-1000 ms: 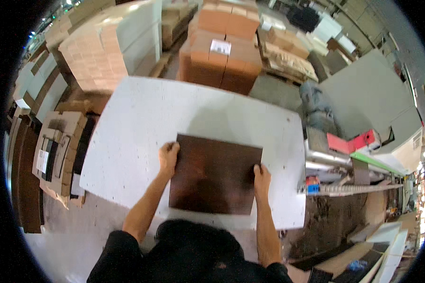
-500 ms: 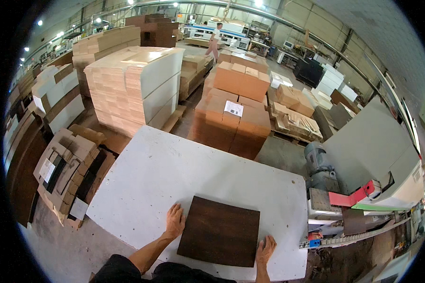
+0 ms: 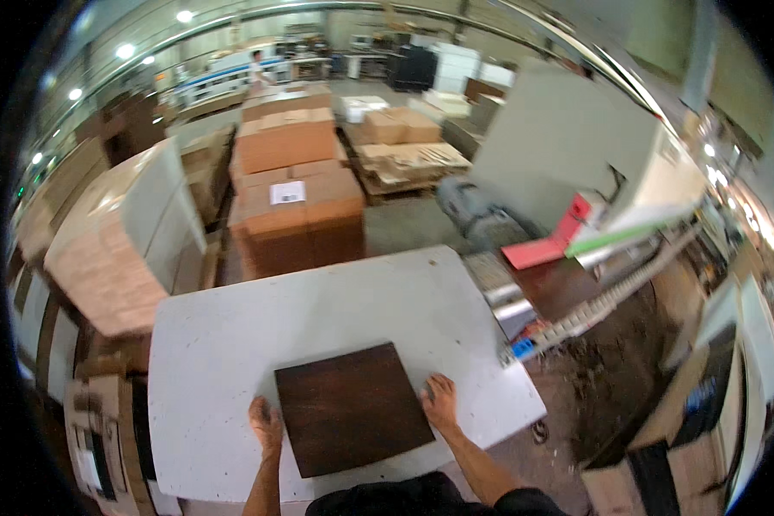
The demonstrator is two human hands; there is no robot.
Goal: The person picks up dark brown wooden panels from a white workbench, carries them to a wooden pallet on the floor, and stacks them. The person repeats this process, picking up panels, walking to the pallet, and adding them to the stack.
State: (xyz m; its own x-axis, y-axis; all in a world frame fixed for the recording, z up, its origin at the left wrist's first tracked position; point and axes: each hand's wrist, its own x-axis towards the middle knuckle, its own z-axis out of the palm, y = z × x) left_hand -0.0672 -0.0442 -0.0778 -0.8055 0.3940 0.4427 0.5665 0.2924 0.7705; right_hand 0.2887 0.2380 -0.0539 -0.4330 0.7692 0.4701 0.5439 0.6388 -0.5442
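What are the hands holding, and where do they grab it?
The left hand and right hand hold the dark brown panel by its left and right edges, flat on the white table.

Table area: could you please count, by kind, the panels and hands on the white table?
Dark brown panel: 1
Hands at its side edges, left hand and right hand: 2
White table under them: 1
Total: 4
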